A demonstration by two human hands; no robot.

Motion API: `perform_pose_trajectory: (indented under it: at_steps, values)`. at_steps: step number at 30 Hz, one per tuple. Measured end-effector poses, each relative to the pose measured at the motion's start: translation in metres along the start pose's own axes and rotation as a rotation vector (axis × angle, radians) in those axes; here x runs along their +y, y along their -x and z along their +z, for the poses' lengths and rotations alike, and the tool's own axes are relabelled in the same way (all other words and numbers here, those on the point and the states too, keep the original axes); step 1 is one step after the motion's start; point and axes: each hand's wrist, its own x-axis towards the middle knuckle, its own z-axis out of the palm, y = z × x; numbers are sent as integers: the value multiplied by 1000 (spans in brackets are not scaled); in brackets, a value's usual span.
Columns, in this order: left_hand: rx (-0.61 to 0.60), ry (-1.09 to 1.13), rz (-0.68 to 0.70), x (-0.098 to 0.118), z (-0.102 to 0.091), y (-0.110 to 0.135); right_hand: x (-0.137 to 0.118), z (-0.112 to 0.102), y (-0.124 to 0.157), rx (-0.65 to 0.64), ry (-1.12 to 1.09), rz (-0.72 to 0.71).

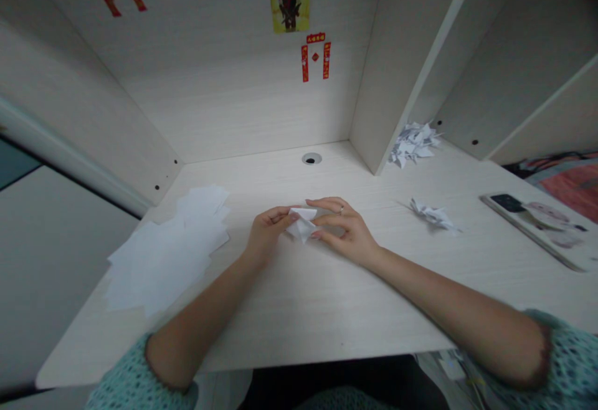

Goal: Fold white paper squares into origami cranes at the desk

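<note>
Both hands meet at the middle of the pale wooden desk point(299, 298) over a small folded piece of white paper point(302, 224). My left hand point(267, 230) pinches the paper's left edge, fingers curled. From the other side, my right hand point(343, 228), with a ring on one finger, grips the paper with its fingers pressed against it. The paper lies low on or just above the desk surface.
A loose stack of white paper sheets point(163, 254) lies at the left. One folded paper figure point(432, 215) sits right of my hands, and a pile of them point(413, 143) lies in the shelf nook. A phone point(537, 223) rests at the far right. A cable hole point(311, 159) is at the back.
</note>
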Motion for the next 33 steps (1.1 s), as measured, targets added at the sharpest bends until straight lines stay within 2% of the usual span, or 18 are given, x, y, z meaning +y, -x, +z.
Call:
perform_pose_trajectory:
  at_steps: [6, 9, 12, 16, 21, 25, 30, 33]
  values:
    - [23, -75, -26, 2, 3, 3, 0, 11, 2, -20, -188, 345]
    - [5, -165, 3, 3, 5, 5, 2, 13, 3, -16, -280, 438]
    - [-54, -216, -3, 2, 5, 4, 3, 13, 2, 41, -327, 474]
    - [-147, -292, -61, -1, 6, 5, 4, 11, 1, 106, -285, 470]
    - [-42, -235, -11, -4, 4, 4, 6, 11, 1, 30, -291, 420]
    - [-1, -143, -59, -2, 2, 2, 11, 15, 1, -47, -292, 508]
    - [-144, -131, -113, -5, 3, 4, 13, 17, 1, 41, -333, 575]
    - [-171, -191, -117, -8, 4, 6, 11, 15, 0, 72, -355, 588]
